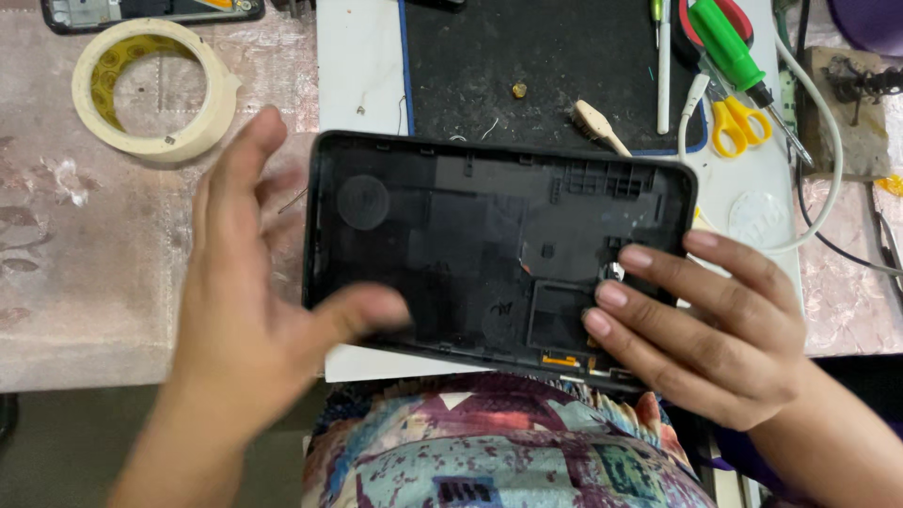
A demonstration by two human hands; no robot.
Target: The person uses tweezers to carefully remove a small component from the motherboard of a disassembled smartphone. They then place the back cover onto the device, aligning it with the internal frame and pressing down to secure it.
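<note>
A black back cover [489, 249], inner side up, is held flat between both hands above the near edge of the tabletop [141, 235]. The left hand [249, 310] grips its left end, thumb pressed on the inner face and fingers spread behind the edge (this hand is blurred). The right hand [715, 329] holds the lower right corner, three fingertips [611, 293] resting on the inner face near a small silver part. Beyond the cover lie a black mat [546, 66], a tape roll [155, 89], a green screwdriver [738, 61] and yellow scissors [738, 122].
</note>
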